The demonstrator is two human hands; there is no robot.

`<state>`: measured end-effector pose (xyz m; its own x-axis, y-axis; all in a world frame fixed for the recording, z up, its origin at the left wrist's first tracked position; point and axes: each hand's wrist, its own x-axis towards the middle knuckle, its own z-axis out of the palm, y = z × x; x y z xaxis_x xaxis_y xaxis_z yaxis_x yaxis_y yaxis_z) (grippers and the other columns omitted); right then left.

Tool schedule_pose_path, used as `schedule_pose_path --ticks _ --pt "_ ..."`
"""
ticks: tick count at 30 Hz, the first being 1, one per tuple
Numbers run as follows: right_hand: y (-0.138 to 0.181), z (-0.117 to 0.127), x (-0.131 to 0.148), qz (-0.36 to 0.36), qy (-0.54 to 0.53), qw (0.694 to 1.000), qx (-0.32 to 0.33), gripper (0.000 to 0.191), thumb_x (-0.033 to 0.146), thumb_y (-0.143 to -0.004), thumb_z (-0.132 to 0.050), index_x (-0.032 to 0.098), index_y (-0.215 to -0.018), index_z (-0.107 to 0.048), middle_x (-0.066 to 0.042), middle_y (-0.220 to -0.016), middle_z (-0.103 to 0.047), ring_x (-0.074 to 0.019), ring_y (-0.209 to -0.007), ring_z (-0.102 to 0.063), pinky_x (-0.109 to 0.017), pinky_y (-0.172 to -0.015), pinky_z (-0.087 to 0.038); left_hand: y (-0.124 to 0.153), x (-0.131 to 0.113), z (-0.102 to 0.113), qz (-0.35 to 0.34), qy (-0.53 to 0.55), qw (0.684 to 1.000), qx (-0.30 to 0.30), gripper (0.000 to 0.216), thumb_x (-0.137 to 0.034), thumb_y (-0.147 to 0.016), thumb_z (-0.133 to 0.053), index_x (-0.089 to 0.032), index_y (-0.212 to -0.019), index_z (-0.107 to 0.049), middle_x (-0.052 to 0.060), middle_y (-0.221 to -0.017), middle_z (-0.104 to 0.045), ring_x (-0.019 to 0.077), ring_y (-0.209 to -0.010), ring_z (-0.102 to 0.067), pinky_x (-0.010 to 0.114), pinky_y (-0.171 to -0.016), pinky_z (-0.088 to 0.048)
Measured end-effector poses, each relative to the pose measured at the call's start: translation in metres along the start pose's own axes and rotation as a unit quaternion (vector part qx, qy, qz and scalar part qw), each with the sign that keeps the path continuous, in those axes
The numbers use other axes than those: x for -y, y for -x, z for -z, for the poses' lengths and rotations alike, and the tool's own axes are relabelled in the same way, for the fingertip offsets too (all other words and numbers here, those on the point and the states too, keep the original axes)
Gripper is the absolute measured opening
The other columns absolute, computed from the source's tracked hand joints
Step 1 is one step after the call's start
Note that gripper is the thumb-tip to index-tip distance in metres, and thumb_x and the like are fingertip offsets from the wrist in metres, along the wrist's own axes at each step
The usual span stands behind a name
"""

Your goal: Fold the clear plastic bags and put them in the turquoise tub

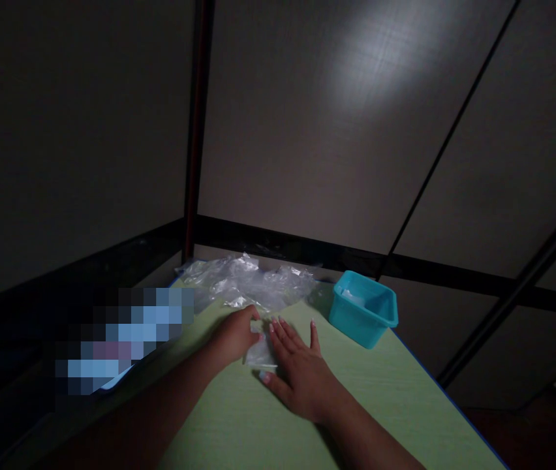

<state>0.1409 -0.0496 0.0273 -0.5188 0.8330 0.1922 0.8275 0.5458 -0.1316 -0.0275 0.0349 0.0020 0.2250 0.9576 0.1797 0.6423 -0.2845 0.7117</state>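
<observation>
A small clear plastic bag (260,356) lies flat on the light green table (239,418) between my hands. My left hand (235,334) is curled at the bag's left and upper edge, with the thumb over it; some of its fingers are hidden. My right hand (301,373) rests palm down at the bag's right side, fingers stretched out and thumb spread near its lower edge. Just beyond my hands, a crumpled heap of clear plastic bags (253,281) covers the table's far end.
A turquoise plastic basket (362,313) stands at the table's right edge, with something whitish inside. A blurred-out bluish object (131,343) lies at the left edge. Panelled walls (297,143) rise behind and to the left.
</observation>
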Motion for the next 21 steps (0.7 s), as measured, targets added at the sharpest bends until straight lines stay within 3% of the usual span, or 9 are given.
schedule_pose_path --ticks 8,16,18,21 --pt "0.0 -0.001 0.003 0.005 0.014 1.0 0.021 0.062 0.054 -0.086 -0.021 0.022 -0.138 -0.009 -0.008 -0.142 -0.011 -0.0259 -0.13 -0.01 -0.055 -0.097 0.017 0.001 0.002 -0.003 -0.002 -0.038 0.999 0.001 0.027 -0.014 -0.065 -0.061 -0.022 -0.09 -0.054 -0.004 -0.069 -0.057 0.0125 -0.065 -0.054 0.019 -0.058 -0.035" --pt "0.0 -0.008 -0.004 -0.031 0.015 0.999 0.04 0.07 0.06 -0.083 -0.019 0.018 -0.138 -0.007 -0.011 -0.142 -0.009 -0.0248 -0.131 -0.006 -0.054 -0.098 0.014 0.001 -0.007 0.006 -0.012 -0.011 1.0 0.023 0.021 -0.018 -0.073 -0.052 -0.02 -0.094 -0.056 -0.001 -0.069 -0.06 0.0116 -0.06 -0.056 0.019 -0.055 -0.039" --pt "0.0 -0.009 -0.005 -0.038 0.017 0.998 0.048 0.071 0.061 -0.083 -0.018 0.018 -0.138 -0.007 -0.011 -0.142 -0.009 -0.0249 -0.131 -0.006 -0.054 -0.099 0.013 0.003 -0.01 0.008 -0.009 0.019 0.998 0.067 0.024 -0.022 -0.076 -0.049 -0.02 -0.098 -0.056 -0.002 -0.062 -0.058 0.0107 -0.049 -0.054 0.019 -0.048 -0.039" --pt "0.0 -0.009 -0.005 -0.045 0.014 0.997 0.06 0.073 0.062 -0.082 -0.018 0.017 -0.138 -0.007 -0.011 -0.143 -0.01 -0.0252 -0.131 -0.006 -0.054 -0.1 0.011 0.006 -0.013 0.012 0.006 0.122 0.974 0.189 0.039 -0.025 -0.075 -0.049 -0.018 -0.113 -0.049 -0.004 -0.051 -0.055 0.0092 -0.035 -0.048 0.017 -0.036 -0.035"
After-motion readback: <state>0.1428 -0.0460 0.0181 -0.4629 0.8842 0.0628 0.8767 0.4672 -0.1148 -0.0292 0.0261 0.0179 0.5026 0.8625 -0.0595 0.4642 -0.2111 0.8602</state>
